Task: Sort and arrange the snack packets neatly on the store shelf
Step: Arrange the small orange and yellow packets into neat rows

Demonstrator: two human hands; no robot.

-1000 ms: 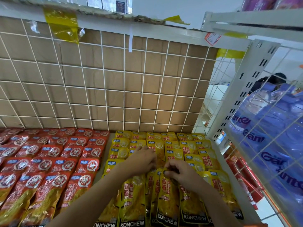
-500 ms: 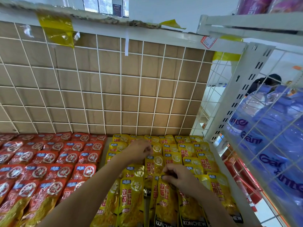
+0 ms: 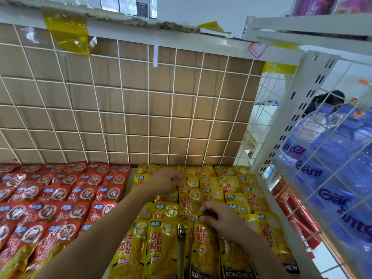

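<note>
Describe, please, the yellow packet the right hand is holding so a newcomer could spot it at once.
Below the wire-grid back panel, red packets fill the left and yellow packets the right. The packet lies in the nearest yellow row; it alone has its top edge pinched by the right hand.

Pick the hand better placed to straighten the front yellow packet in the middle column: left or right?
Right. The right hand pinches the top edge of that front yellow packet, while the left hand is farther back over the rear yellow rows, apart from it.
</note>
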